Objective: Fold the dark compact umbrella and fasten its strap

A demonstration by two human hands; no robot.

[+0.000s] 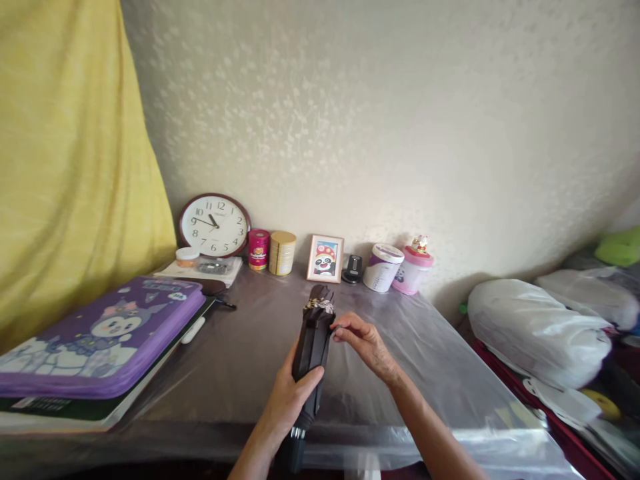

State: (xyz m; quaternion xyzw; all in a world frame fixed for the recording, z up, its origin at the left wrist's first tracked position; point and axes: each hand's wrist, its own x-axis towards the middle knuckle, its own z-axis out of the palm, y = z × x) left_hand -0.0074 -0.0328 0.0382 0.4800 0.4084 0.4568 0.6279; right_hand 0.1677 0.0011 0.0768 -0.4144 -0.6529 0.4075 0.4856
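Observation:
A black folding umbrella [314, 337], collapsed, is held at a tilt over the near part of the table. Its dark handle points down toward me, and a light patterned band of fabric shows near its top. Wrapped around the lower canopy is my left hand [295, 390], the thumb lying across the front. My right hand [364, 340] is at the umbrella's upper right side, thumb and forefinger pinched on a small dark edge of its fabric. Whether that edge is a canopy fold or a strap is too small to tell.
The table [400, 373] has a clear plastic cover. On the left lies a purple case [150, 347] on a dark book. A clock [215, 225], tins, a framed picture [325, 259] and tubs [384, 268] line the wall. White plastic bags [535, 327] sit at right.

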